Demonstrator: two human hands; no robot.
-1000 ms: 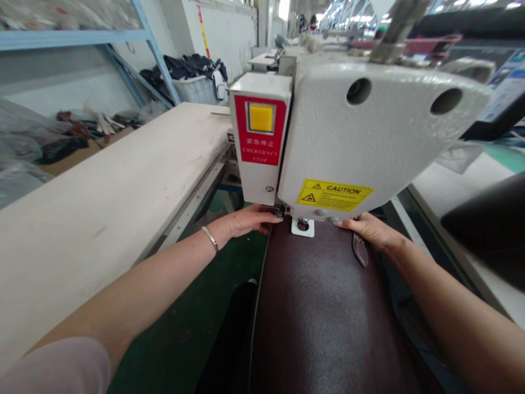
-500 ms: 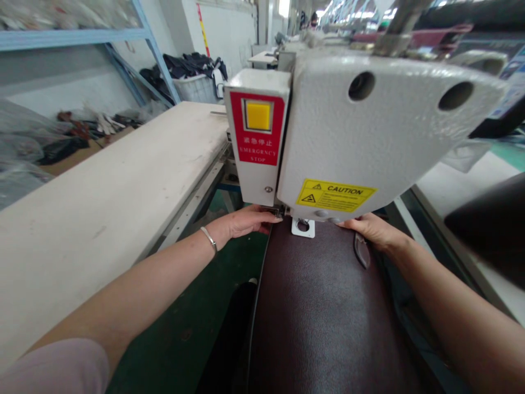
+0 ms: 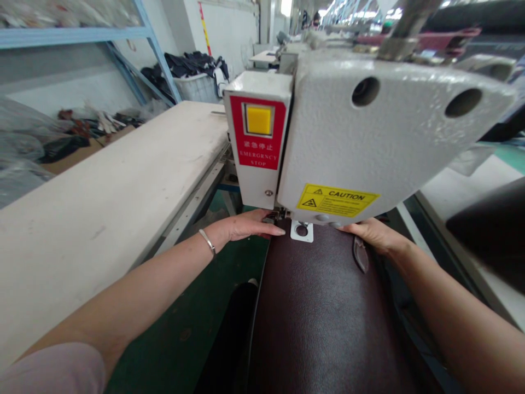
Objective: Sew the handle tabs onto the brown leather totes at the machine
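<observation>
Dark burgundy leather panel (image 3: 324,317) lies beneath the sewing machine head (image 3: 361,142), its far edge at the needle plate (image 3: 302,231). Right hand (image 3: 371,235): grip released, palm flat on the leather beside a leather tab (image 3: 360,254). Left hand (image 3: 250,225): grip released, fingers extended at the panel's far left edge. An emergency stop box (image 3: 256,131) adjoins the machine head. A white counter (image 3: 102,164) runs alongside at left; beyond it stands a white basket (image 3: 197,89) of dark fabric.
</observation>
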